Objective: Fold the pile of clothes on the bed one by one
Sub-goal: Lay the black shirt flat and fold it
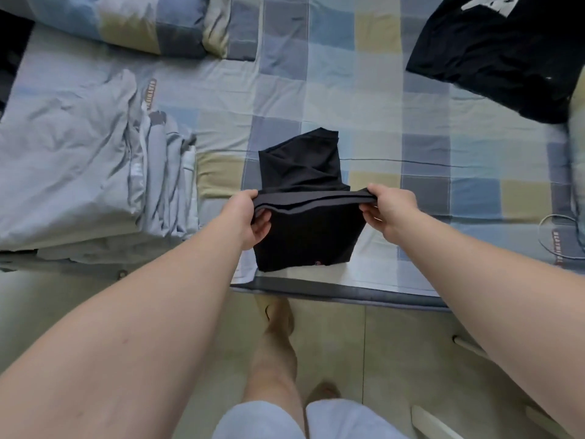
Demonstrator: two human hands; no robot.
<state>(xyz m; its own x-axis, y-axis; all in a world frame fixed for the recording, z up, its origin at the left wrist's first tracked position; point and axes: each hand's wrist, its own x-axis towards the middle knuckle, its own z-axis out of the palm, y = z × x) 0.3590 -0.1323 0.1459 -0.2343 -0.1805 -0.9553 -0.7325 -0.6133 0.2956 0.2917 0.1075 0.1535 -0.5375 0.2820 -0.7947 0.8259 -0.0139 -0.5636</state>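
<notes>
A small black garment (304,236) with a grey waistband hangs above the near edge of the bed (364,99). My left hand (250,217) pinches the left end of the waistband and my right hand (391,210) pinches the right end, stretching it level. The garment's far part lies folded back on the checked sheet beyond my hands. A heap of black clothes (500,49) with a white print lies at the far right of the bed.
A stack of folded pale grey-blue clothes (88,172) sits on the left of the bed. A rolled checked duvet (133,23) lies at the back left. A thin cable (550,223) loops at the right edge. My bare legs stand on the tiled floor (364,343) below.
</notes>
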